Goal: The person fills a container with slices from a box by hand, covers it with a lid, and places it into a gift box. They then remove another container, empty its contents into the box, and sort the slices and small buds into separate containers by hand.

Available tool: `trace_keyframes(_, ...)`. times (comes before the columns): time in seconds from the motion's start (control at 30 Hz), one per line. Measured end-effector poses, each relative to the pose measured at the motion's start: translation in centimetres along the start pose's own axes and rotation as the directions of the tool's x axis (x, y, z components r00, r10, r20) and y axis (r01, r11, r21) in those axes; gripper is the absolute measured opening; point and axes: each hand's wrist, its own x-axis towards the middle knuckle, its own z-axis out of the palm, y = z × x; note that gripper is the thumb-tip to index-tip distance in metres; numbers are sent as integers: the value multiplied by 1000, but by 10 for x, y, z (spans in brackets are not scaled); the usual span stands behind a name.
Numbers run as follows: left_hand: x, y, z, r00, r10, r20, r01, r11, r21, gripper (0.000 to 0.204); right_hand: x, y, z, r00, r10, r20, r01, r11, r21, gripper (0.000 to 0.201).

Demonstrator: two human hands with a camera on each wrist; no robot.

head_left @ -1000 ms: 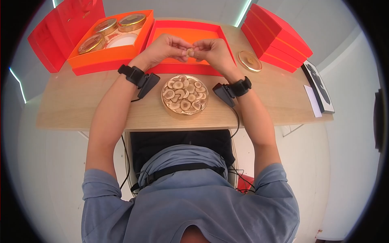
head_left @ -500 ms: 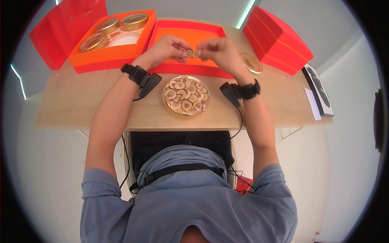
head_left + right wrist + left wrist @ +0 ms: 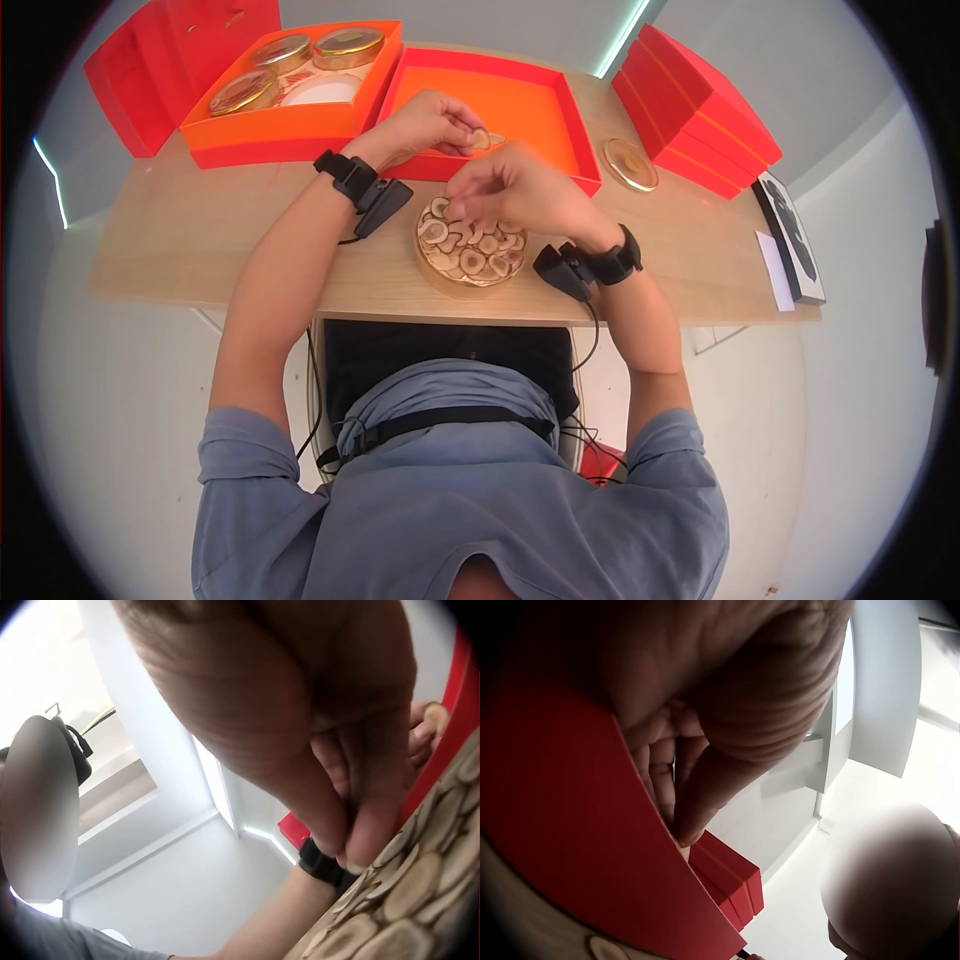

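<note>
Pale, round dried slices with brown rims fill a round gold tin [image 3: 470, 285] near the table's front edge. My left hand [image 3: 430, 122] pinches one such slice [image 3: 481, 139] between thumb and fingers, above the red-and-orange box base [image 3: 500, 85]; in the right wrist view that held slice [image 3: 436, 715] shows at the left fingertips. My right hand [image 3: 530, 195] is low over the tin, thumb and forefinger right at the slices at its far left side. In the right wrist view the right fingertips [image 3: 369, 844] come down close to the slices [image 3: 412, 885].
An orange-and-red box [image 3: 290, 120] at the back left holds several gold-lidded tins and a round white recess. Behind it stands a red bag [image 3: 150, 85]. Back right are stacked red boxes [image 3: 690, 110], a clear gold-rimmed lid [image 3: 630, 165] and a black-and-white picture [image 3: 790, 230].
My right hand has parted from the slice at the left hand and come down toward me, over the tin. The left hand keeps its slice above the box base. The head view has shifted slightly.
</note>
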Motion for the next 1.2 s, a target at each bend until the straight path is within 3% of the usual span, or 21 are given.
trace_keyframes(0.07,0,0,1,1000,10,10,-10,1000,-2,25,4,5,-15,994,-55,-95,52,998,-37,16)
trace_keyframes(0.2,-5,9,4,1000,23,19,-24,999,36,24,5,1,-37,916,-45,-398,-19,988,-156,20)
trace_keyframes(0.3,-9,17,6,998,41,48,-43,999,33,20,14,20,-50,869,-114,-481,-52,947,-318,21)
trace_keyframes(0.4,-10,18,6,993,72,88,-72,997,1,18,14,22,-50,908,-84,-410,29,990,-140,22)
trace_keyframes(0.63,-10,21,8,992,97,85,-95,995,-23,27,16,30,-57,886,-142,-441,66,981,-183,19)
trace_keyframes(0.7,-12,23,10,999,54,2,-54,998,43,33,7,15,-58,899,-112,-424,52,987,-151,19)
trace_keyframes(0.8,-11,21,7,998,28,-58,-21,994,105,38,-1,2,-57,992,-58,-116,57,998,-8,18)
trace_keyframes(0.93,-7,14,3,996,10,-89,3,990,142,38,3,7,-39,997,-7,80,8,1000,-13,17)
trace_keyframes(1.03,-7,15,4,997,12,-82,1,988,154,37,-2,-5,-26,994,45,97,-43,999,-28,17)
trace_keyframes(1.13,-7,12,4,996,26,-81,-14,990,143,35,-1,-1,-19,988,-39,148,53,995,-90,17)
trace_keyframes(1.2,-7,12,3,997,21,-73,-10,988,153,35,-1,-7,-24,1000,-13,8,14,991,-135,15)
